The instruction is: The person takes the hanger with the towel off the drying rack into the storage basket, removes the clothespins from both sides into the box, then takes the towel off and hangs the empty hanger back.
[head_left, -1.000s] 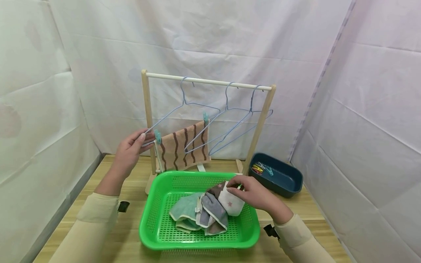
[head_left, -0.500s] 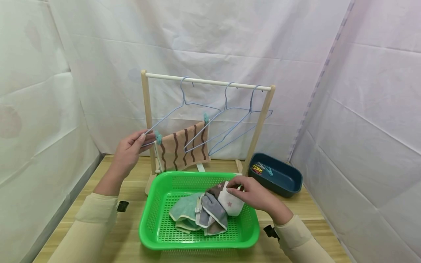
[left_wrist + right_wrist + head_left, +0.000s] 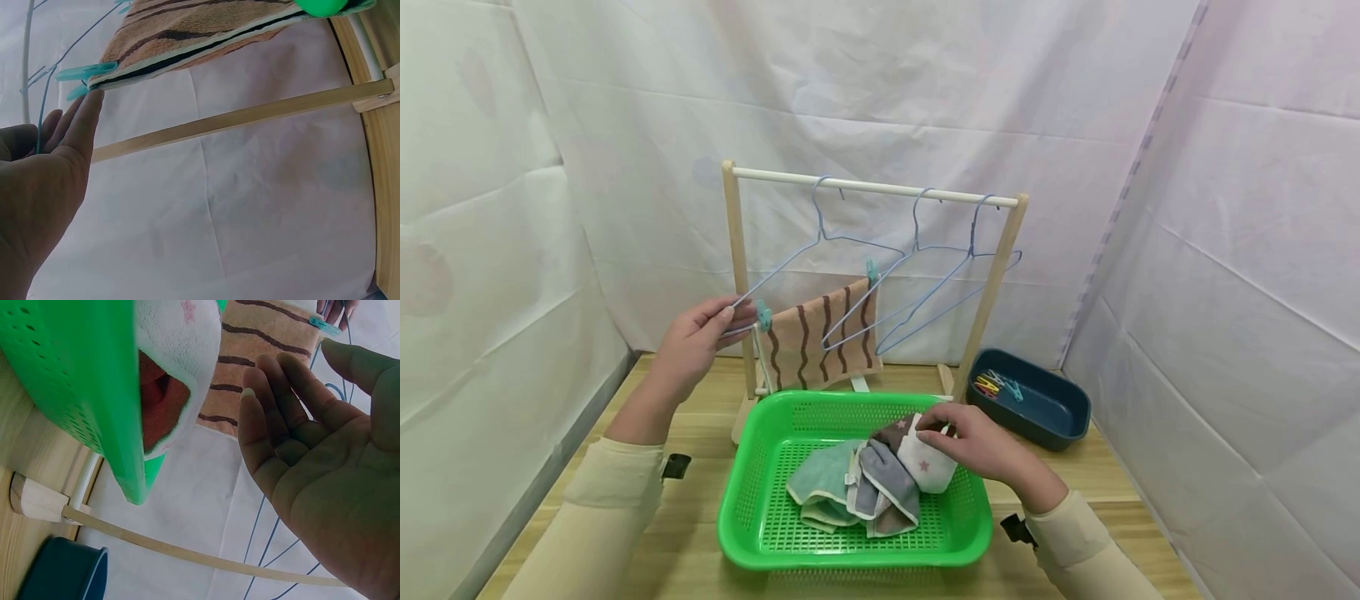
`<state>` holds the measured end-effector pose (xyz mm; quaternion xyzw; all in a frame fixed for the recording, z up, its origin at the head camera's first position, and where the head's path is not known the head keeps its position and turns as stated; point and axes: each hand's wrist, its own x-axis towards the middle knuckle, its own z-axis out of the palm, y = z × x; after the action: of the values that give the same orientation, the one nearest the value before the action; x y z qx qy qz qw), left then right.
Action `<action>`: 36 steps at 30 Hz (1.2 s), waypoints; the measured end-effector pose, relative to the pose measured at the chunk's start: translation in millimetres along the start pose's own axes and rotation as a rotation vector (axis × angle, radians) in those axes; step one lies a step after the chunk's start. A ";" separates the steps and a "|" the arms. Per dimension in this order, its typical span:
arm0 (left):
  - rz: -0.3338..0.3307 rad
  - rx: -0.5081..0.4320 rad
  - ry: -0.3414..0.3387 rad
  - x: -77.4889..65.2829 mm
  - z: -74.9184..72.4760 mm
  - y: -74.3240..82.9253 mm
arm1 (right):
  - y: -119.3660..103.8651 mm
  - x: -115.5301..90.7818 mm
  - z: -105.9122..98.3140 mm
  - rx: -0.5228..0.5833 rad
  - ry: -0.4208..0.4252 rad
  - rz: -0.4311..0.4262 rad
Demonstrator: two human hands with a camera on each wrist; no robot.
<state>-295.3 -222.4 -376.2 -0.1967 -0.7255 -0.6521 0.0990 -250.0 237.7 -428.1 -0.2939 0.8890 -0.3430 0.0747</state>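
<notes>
At the left end of the rack, my left hand [image 3: 696, 337] pinches the lower corner of a blue wire hanger [image 3: 775, 272] between thumb and fingers. From this hanger a tan towel with wavy brown stripes [image 3: 786, 350] hangs by two teal clothespins [image 3: 763, 315]. In the left wrist view, my fingertips are right at the near clothespin [image 3: 87, 72]. My right hand [image 3: 970, 437] hovers over the green basket's right side, fingers loosely curled and holding nothing. Just below it lies a white cloth with stars [image 3: 928, 467]; the right wrist view shows the palm [image 3: 325, 481] beside it.
The green basket [image 3: 850, 560] stands in front, also holding a mint cloth [image 3: 827, 471] and a grey cloth [image 3: 887, 475]. Two more hangers [image 3: 916, 218] hang from the rack's white rod [image 3: 880, 187]. A dark blue box [image 3: 1078, 421] with several clothespins [image 3: 988, 385] sits behind right.
My left hand, the hanger and the towel have shifted very slightly to the right. The right hand has stayed in place.
</notes>
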 end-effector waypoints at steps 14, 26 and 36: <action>-0.030 0.014 -0.043 -1.6 3.8 11.2 | -0.4 -0.6 -0.1 -0.003 0.003 -0.016; -0.004 0.076 0.009 -2.1 7.1 14.1 | 2.5 -2.1 0.3 0.002 0.011 -0.011; 0.043 0.083 0.049 -1.3 6.9 17.1 | 4.9 -3.9 -0.3 0.015 0.018 -0.003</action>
<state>-286.2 -214.5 -362.2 -0.1917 -0.7447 -0.6240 0.1387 -249.2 243.0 -431.3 -0.2915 0.8866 -0.3525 0.0685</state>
